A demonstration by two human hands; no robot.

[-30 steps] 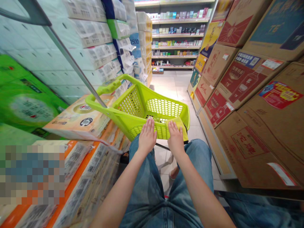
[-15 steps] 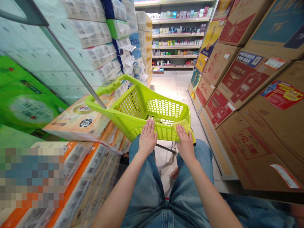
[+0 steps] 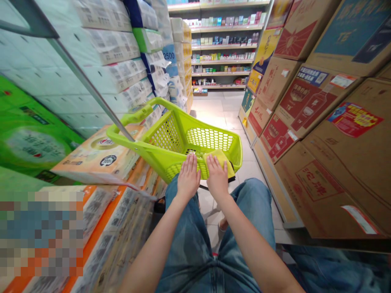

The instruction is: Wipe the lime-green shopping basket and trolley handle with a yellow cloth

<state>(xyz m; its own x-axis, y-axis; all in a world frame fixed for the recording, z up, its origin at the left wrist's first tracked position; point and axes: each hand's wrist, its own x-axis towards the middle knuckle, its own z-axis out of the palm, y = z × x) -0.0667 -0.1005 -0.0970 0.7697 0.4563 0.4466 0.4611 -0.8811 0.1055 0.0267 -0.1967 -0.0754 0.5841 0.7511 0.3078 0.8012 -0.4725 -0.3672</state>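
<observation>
A lime-green plastic shopping cart (image 3: 210,132) with perforated walls stands in front of my knees. My left hand (image 3: 188,177) lies over its near rim, fingers stretched and flat, holding nothing. Just right of it, my right hand (image 3: 216,173) holds a yellow cloth (image 3: 224,158) against the same rim, its fingers extended over the cloth. The cloth drapes down the outside of the near wall, with a dark edge at its lower corner. The undersides of both hands are hidden.
Stacked tissue packs (image 3: 119,44) rise on the left, above an orange-and-white pack (image 3: 100,150) beside the cart. Cardboard cartons (image 3: 332,171) line the right side. A metal pole (image 3: 91,87) slants from the cart's handle. Stocked shelves (image 3: 226,44) stand beyond the tiled floor (image 3: 210,106).
My right hand has slid left along the cart's near rim with the yellow cloth, closer to my left hand. The left hand stays in its place on the rim.
</observation>
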